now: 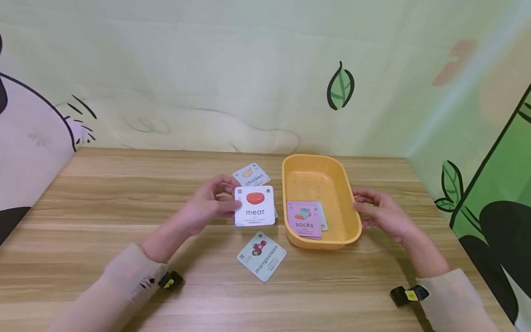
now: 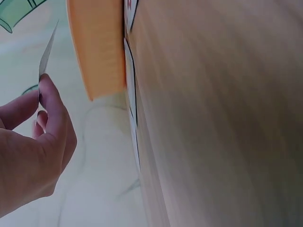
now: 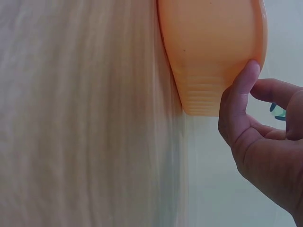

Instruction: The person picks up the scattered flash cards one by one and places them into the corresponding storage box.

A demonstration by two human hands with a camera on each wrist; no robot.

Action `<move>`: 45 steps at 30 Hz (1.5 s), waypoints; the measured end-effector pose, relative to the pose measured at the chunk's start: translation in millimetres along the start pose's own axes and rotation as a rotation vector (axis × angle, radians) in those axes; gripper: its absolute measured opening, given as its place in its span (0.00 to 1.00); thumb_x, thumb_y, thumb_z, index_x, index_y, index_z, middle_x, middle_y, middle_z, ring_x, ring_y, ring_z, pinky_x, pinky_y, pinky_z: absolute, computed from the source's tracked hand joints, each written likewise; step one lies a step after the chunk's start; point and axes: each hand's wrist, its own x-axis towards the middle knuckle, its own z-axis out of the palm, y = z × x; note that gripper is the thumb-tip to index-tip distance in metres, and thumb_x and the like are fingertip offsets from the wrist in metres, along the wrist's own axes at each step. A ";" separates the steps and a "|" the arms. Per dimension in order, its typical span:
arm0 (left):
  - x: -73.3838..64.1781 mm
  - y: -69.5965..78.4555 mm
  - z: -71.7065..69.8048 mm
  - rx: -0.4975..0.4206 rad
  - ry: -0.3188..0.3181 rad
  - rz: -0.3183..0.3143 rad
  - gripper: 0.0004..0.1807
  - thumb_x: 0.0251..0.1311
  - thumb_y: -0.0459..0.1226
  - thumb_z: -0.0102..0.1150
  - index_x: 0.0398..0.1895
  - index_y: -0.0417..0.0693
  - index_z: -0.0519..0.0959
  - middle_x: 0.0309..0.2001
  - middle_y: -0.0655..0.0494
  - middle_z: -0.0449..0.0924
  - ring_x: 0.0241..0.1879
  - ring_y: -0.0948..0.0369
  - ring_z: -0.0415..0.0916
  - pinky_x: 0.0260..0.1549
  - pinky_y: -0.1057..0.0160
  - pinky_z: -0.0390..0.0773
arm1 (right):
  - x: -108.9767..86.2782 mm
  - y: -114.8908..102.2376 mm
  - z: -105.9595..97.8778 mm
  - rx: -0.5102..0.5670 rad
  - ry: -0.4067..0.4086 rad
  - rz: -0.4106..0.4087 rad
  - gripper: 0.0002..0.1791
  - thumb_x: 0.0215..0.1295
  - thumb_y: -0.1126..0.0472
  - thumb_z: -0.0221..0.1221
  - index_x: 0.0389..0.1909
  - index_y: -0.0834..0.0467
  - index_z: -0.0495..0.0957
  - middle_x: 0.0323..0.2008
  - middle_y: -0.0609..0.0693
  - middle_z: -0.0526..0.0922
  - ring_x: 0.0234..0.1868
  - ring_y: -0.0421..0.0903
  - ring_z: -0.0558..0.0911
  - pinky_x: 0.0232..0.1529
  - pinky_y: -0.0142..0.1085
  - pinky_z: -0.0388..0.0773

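Note:
Between thumb and fingers, my left hand (image 1: 204, 204) pinches a white picture card marked "meat" (image 1: 255, 206) at its left edge. In the left wrist view that card (image 2: 47, 54) is seen edge-on, raised off the table. A "chicken" card (image 1: 251, 174) lies behind it, partly covered. Nearer to me is a "mangosteen" card (image 1: 262, 256), turned at an angle. My right hand (image 1: 386, 213) touches the right side of a yellow plastic bin (image 1: 319, 184), thumb at the rim in the right wrist view. Inside the bin, a pink "socks" card (image 1: 304, 220) overlaps a light blue card (image 1: 324, 221).
The wooden table (image 1: 124, 198) ends at a printed cloth backdrop (image 1: 207, 83) at the rear and right. The bin stands near the back edge, just right of the cards. Each sleeve has a small black wrist camera (image 1: 170, 279) strapped on.

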 end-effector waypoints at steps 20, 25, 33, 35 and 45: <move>6.5 0.3 47.5 -0.077 -0.071 0.006 0.24 0.60 0.19 0.63 0.58 0.32 0.69 0.41 0.44 0.72 0.36 0.54 0.83 0.41 0.52 0.87 | 2.9 -1.8 0.9 0.004 -0.018 -0.009 0.32 0.77 0.64 0.54 0.73 0.76 0.56 0.54 0.66 0.70 0.41 0.43 0.81 0.37 0.39 0.86; 13.3 -1.6 58.2 -0.095 -0.074 -0.016 0.24 0.59 0.18 0.64 0.58 0.31 0.70 0.41 0.44 0.72 0.36 0.54 0.82 0.42 0.53 0.87 | 2.8 -1.0 1.0 0.012 -0.019 -0.015 0.32 0.77 0.65 0.54 0.72 0.76 0.55 0.55 0.66 0.70 0.42 0.43 0.81 0.37 0.39 0.86; 26.0 -1.5 74.2 -0.112 -0.076 -0.041 0.25 0.58 0.19 0.65 0.59 0.31 0.71 0.42 0.43 0.73 0.36 0.54 0.83 0.45 0.51 0.86 | 2.8 -0.6 -0.6 0.012 -0.017 -0.004 0.31 0.77 0.64 0.54 0.73 0.75 0.56 0.54 0.66 0.71 0.42 0.43 0.81 0.38 0.39 0.86; 28.2 -0.8 77.2 -0.105 -0.078 -0.037 0.26 0.58 0.19 0.65 0.59 0.30 0.71 0.42 0.43 0.73 0.35 0.54 0.82 0.44 0.52 0.86 | 2.6 -0.5 -0.9 0.009 -0.015 -0.003 0.31 0.77 0.64 0.54 0.73 0.75 0.56 0.53 0.66 0.72 0.41 0.43 0.81 0.38 0.39 0.86; 34.3 -0.3 88.5 -0.011 -0.110 -0.012 0.25 0.58 0.21 0.68 0.59 0.28 0.72 0.37 0.47 0.72 0.29 0.58 0.81 0.39 0.55 0.87 | 1.8 1.3 -1.3 0.020 -0.019 -0.014 0.31 0.78 0.64 0.54 0.72 0.75 0.57 0.52 0.65 0.72 0.41 0.43 0.82 0.37 0.39 0.86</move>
